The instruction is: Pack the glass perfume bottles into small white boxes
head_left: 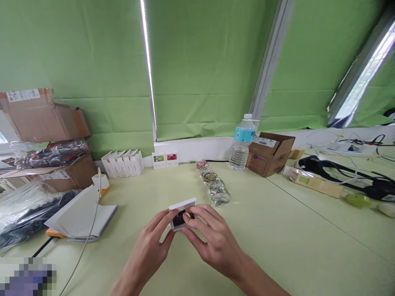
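Note:
A small white box (182,204) with a black inside is held above the table, its flap standing up at the far side. My left hand (154,242) grips the box's left side between thumb and fingers. On its right side, my right hand (212,238) is closed on the box, with fingertips over the dark inside by a small yellowish spot that is too small to make out. Beyond the hands, a row of glass ornaments (219,192) stands on the table. Several white boxes (123,164) and two small picture cards (159,160) stand by the wall.
At the left are cardboard boxes (40,117), a plastic bag (24,218), white papers (82,213) and a cable. A water bottle (239,150) and an open carton (268,156) stand at the back. Black headgear (378,185) and cables lie at the right.

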`<move>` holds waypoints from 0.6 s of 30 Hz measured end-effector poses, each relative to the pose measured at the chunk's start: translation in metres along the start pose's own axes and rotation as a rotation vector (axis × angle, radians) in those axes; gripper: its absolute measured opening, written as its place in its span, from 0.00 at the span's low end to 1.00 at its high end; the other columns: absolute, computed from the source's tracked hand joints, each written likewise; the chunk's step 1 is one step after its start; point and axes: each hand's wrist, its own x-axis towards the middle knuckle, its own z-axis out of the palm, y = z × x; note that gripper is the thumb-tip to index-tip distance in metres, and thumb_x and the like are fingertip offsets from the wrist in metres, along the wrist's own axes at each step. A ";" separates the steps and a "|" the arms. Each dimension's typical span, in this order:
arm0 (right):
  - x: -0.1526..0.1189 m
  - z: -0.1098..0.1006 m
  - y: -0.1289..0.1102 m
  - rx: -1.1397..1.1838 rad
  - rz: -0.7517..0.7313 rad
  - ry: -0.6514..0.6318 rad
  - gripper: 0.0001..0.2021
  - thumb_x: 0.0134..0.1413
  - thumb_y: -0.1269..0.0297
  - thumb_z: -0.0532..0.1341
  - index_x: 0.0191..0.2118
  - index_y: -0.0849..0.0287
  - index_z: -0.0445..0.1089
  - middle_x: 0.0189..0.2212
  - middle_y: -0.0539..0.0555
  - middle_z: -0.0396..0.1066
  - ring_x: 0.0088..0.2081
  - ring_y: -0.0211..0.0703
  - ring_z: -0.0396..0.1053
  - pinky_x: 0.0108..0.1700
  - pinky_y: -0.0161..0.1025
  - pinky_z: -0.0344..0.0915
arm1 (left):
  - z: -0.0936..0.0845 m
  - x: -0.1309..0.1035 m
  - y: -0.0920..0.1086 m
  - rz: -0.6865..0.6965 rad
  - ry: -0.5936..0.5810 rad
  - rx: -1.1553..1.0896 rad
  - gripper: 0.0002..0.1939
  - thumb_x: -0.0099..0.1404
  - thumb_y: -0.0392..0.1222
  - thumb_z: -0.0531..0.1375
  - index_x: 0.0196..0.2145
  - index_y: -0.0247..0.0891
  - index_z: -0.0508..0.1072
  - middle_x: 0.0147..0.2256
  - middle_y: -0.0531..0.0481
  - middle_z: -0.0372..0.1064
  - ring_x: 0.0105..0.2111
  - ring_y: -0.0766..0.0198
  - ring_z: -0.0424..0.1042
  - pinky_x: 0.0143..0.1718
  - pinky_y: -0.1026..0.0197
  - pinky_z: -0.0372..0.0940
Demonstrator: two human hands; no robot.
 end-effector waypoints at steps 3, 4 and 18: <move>0.001 -0.001 -0.002 -0.003 0.015 -0.031 0.09 0.58 0.66 0.59 0.45 0.59 0.70 0.41 0.59 0.70 0.43 0.49 0.66 0.43 0.46 0.68 | -0.001 0.000 0.000 0.002 0.009 0.012 0.24 0.66 0.35 0.55 0.58 0.51 0.60 0.53 0.49 0.68 0.52 0.62 0.69 0.51 0.62 0.68; 0.002 -0.001 -0.002 -0.004 0.021 -0.049 0.09 0.59 0.65 0.59 0.45 0.59 0.71 0.41 0.59 0.70 0.43 0.49 0.66 0.43 0.46 0.67 | -0.001 0.000 0.000 0.003 0.013 0.015 0.24 0.66 0.35 0.55 0.58 0.51 0.60 0.53 0.49 0.68 0.52 0.62 0.69 0.50 0.62 0.68; -0.001 -0.002 0.001 -0.029 0.005 -0.037 0.12 0.60 0.68 0.58 0.49 0.58 0.70 0.44 0.56 0.72 0.42 0.45 0.70 0.44 0.43 0.68 | -0.004 0.002 0.002 -0.040 -0.040 -0.015 0.23 0.67 0.36 0.53 0.58 0.51 0.59 0.54 0.51 0.65 0.55 0.63 0.66 0.53 0.62 0.65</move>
